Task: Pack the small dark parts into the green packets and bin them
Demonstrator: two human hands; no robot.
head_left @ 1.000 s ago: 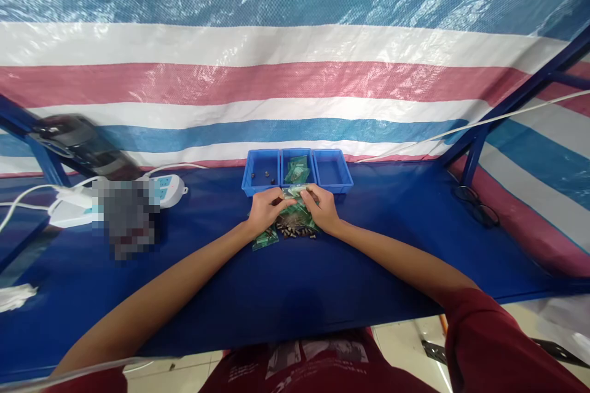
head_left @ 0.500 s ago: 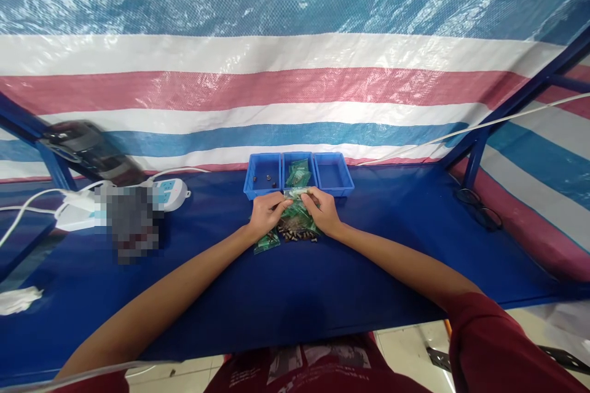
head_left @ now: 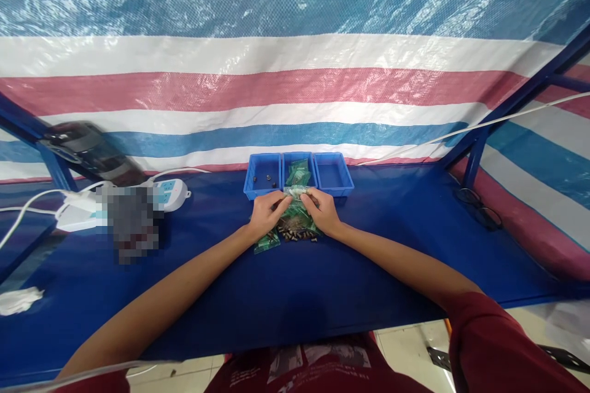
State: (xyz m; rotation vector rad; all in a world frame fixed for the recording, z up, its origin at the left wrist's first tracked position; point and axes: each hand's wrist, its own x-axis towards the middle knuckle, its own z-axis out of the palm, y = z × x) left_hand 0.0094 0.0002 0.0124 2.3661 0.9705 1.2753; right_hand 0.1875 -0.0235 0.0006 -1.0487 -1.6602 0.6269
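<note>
My left hand (head_left: pixel 267 214) and my right hand (head_left: pixel 324 211) are both closed, pinching the top of a small clear-and-green plastic bag (head_left: pixel 295 192) between thumbs and fingers. Below it, more green plastic bags (head_left: pixel 296 218) lie on the table, partly covered by my hands. Several small metal fittings (head_left: pixel 299 234) are heaped just in front of them. Beside my left wrist rests another green bag (head_left: pixel 267 243) with dark pieces inside. What the pinched bag holds cannot be made out.
Three joined blue bins (head_left: pixel 332 192) stand behind my hands; the left has several small metal parts, the middle green bags. A white power strip (head_left: pixel 173 194) and a dark bottle (head_left: pixel 90 150) are at the left. Black glasses (head_left: pixel 479 209) lie at the right, a white cloth (head_left: pixel 19 300) far left.
My thumbs have shifted slightly along the bag's top edge, the right one a little to the left. Otherwise nothing has visibly moved.
</note>
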